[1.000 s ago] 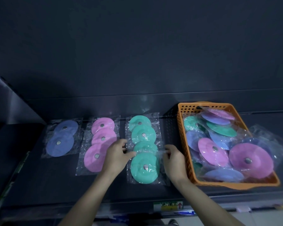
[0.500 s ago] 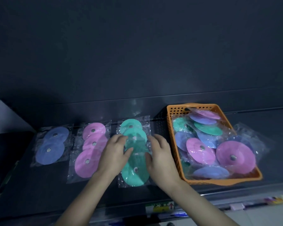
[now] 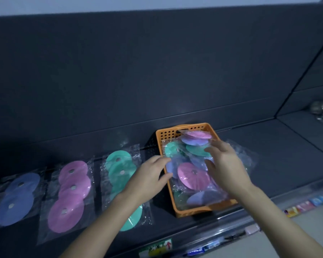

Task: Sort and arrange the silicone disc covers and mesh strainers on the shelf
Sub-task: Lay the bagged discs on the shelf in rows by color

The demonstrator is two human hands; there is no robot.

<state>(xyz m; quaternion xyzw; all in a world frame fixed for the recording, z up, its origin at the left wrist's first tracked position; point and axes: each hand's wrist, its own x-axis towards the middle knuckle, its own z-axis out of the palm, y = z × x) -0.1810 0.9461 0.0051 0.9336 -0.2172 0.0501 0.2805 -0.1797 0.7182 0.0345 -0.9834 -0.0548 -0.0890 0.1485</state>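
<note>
Both hands — left (image 3: 149, 176), right (image 3: 226, 164) — spread open over the orange basket (image 3: 192, 211), gripping nothing.

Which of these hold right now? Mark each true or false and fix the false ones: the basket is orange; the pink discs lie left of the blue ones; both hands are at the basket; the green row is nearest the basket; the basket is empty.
1. The basket is orange. True.
2. The pink discs lie left of the blue ones. False: the pink row lies to the right of the blue row.
3. Both hands are at the basket. True: the left hand is at its left wall, the right hand over its contents.
4. The green row is nearest the basket. True.
5. The basket is empty. False: it holds bagged discs in mixed colours.
</note>
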